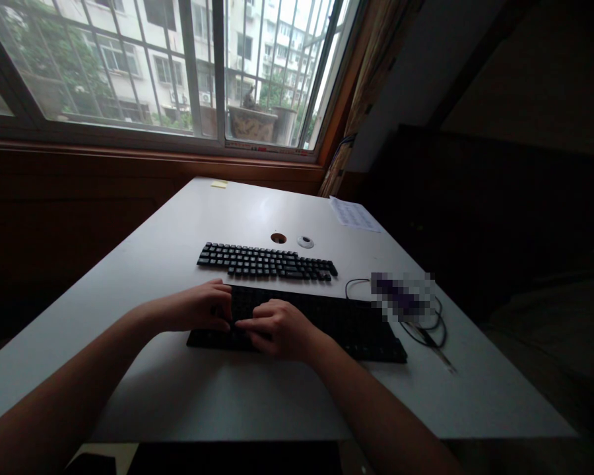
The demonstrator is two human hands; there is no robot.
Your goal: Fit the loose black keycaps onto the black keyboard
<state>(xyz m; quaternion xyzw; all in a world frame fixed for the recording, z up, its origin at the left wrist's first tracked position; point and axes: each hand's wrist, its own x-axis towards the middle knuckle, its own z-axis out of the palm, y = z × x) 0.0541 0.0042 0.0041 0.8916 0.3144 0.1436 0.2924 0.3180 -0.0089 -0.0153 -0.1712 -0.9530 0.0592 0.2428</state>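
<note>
Many keys (260, 261) lie off the keyboard (361, 326), toward the table's (153, 264) far edge; your left hand (200, 309) curls, right hand (280, 328) points; any grip, or keys remaining, I can't tell.

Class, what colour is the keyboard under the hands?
The keyboard is black; the head view shows it.

Left forearm (86, 379): bare, reaching in from 8 o'clock and slanting towards 2.
Left hand (198, 309): I have its fingers bent, with my left thumb (220, 325) below them, pointing to 3.
Right forearm (371, 404): bare, coming from 5 o'clock, angled towards 10.
Right hand (280, 328): back up, my index finger (250, 323) pointing to 9.
Gap between hands: narrow; I can't tell if they touch.
</note>
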